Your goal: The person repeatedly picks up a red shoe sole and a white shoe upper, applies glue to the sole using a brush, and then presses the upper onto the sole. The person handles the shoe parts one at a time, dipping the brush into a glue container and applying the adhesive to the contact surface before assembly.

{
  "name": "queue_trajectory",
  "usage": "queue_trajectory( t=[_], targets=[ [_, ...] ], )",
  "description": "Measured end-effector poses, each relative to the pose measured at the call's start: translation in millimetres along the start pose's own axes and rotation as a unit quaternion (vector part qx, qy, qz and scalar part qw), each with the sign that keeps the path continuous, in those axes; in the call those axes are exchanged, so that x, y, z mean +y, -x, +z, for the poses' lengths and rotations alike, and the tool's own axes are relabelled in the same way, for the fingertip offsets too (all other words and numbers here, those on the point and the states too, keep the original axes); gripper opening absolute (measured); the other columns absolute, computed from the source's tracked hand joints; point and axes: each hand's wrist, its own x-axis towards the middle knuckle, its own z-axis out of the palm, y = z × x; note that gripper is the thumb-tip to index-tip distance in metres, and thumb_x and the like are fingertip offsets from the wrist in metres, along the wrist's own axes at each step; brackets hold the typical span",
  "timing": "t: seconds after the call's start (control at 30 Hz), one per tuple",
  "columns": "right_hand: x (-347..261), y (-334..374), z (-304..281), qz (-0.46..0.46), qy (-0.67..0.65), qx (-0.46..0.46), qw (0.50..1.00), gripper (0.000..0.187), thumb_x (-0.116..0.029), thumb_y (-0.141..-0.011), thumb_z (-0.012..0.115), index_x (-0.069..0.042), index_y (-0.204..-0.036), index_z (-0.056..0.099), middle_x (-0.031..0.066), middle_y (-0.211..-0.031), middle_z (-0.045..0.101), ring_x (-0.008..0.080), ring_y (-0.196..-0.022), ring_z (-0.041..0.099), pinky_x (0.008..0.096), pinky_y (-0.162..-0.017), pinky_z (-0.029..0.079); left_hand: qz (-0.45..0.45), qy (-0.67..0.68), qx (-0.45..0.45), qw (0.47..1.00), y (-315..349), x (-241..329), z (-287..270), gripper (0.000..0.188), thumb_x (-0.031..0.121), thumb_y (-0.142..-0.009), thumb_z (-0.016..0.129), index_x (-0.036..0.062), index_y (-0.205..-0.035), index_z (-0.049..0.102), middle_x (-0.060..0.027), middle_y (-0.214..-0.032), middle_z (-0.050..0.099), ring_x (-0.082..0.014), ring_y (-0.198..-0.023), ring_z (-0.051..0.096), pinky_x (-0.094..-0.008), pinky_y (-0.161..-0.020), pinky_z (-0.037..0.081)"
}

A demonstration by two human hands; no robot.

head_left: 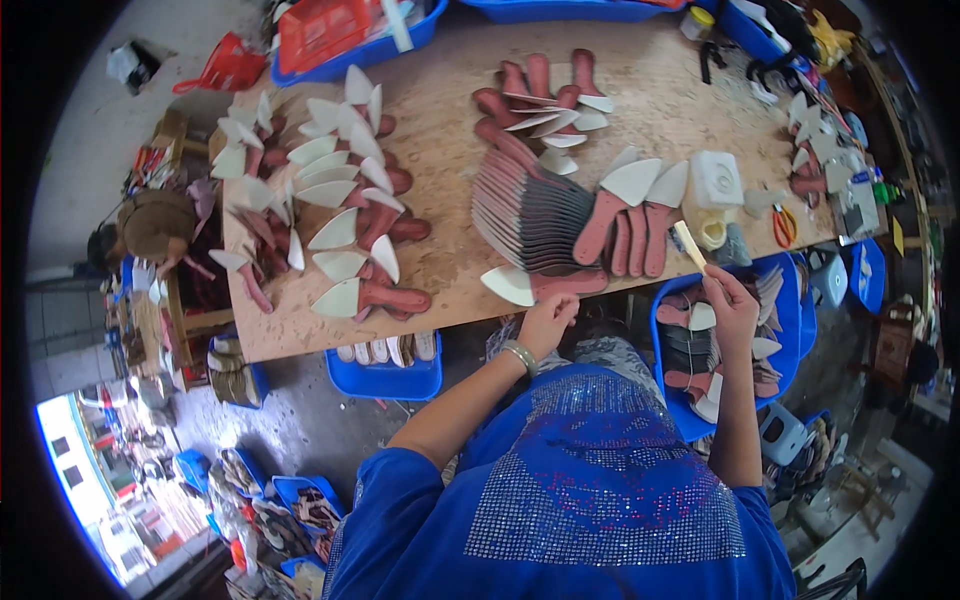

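Observation:
In my right hand (733, 300) is a small brush (690, 246) with a cream handle, its dark bristle end pointing up and left over the table edge. My left hand (546, 328), a bracelet on its wrist, has curled fingers at the table's near edge. It is close beside a white-tipped, reddish-brown insole (568, 286); whether it grips anything is hidden. Just beyond lies a fanned stack of dark-edged insoles (530, 215). More white-tipped insoles (630, 184) overlap to its right. Near the brush stands a translucent plastic container (714, 182) with a cut opening holding pale stuff.
Rows of insoles (335, 190) cover the wooden table's (450, 280) left side; another pile (545, 95) lies at the back. Orange-handled pliers (783, 226) lie at right. Blue tubs (390, 377) of parts stand below the edge. A person (155, 225) bends at the far left.

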Motion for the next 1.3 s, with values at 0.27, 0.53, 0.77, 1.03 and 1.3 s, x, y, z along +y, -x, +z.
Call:
queue_trajectory(
  t=[0.27, 0.53, 0.77, 1.03, 1.3],
  targets=[
    [31.6, 14.6, -68.9, 0.061, 0.016, 0.05, 0.997, 0.024, -0.013, -0.087, 0.07, -0.002, -0.108, 0.07, 0.0007, -0.087, 0.068, 0.0049, -0.076, 0.057, 0.0205, -0.069, 0.046, 0.218, -0.257, 0.208, 0.918, -125.3, 58.3, 32.6, 0.031, 0.012, -0.083, 0.067, 0.0008, -0.11, 0.058, -0.0141, -0.096, 0.055, -0.027, -0.083, 0.056, -0.038, -0.079, 0.047],
    [62.8, 32.4, -113.3, 0.103, 0.01, 0.105, 0.989, 0.025, -0.01, -0.088, 0.068, 0.0, -0.11, 0.069, -0.0011, -0.086, 0.065, 0.0028, -0.07, 0.053, 0.0176, -0.063, 0.041, 0.253, -0.396, 0.372, 0.801, -254.5, 113.1, -88.0, 0.03, 0.006, -0.082, 0.053, 0.0064, -0.112, 0.059, -0.0147, -0.107, 0.058, -0.0344, -0.104, 0.054, -0.0462, -0.091, 0.043],
    [59.1, 52.1, -118.6, 0.143, 0.049, 0.152, 0.977, 0.022, -0.013, -0.085, 0.07, 0.0, -0.103, 0.071, 0.0068, -0.093, 0.072, 0.009, -0.084, 0.064, 0.0255, -0.075, 0.05, 0.189, -0.632, 0.147, 0.737, -340.4, 116.7, -147.1, 0.036, 0.015, -0.084, 0.055, 0.017, -0.118, 0.066, -0.0163, -0.124, 0.059, -0.0342, -0.116, 0.054, -0.0451, -0.1, 0.042],
    [50.5, 53.1, -117.9, 0.099, 0.073, 0.169, 0.978, 0.026, -0.022, -0.086, 0.07, -0.006, -0.106, 0.071, 0.012, -0.086, 0.071, 0.0157, -0.074, 0.066, 0.0298, -0.068, 0.051, 0.389, -0.469, 0.096, 0.787, -389.5, 94.2, -228.4, 0.027, 0.012, -0.083, 0.059, 0.0028, -0.108, 0.064, -0.0177, -0.112, 0.064, -0.0349, -0.105, 0.061, -0.042, -0.09, 0.048],
    [20.8, 24.3, -89.2, 0.079, 0.089, 0.137, 0.983, 0.023, -0.015, -0.086, 0.069, -0.001, -0.105, 0.071, 0.0092, -0.091, 0.072, 0.0142, -0.081, 0.066, 0.0283, -0.074, 0.052, 0.279, -0.682, 0.034, 0.676, -282.3, 224.0, -198.6, 0.029, 0.015, -0.089, 0.048, 0.0084, -0.116, 0.057, -0.0154, -0.11, 0.063, -0.0357, -0.099, 0.06, -0.0456, -0.084, 0.047]
  ],
)
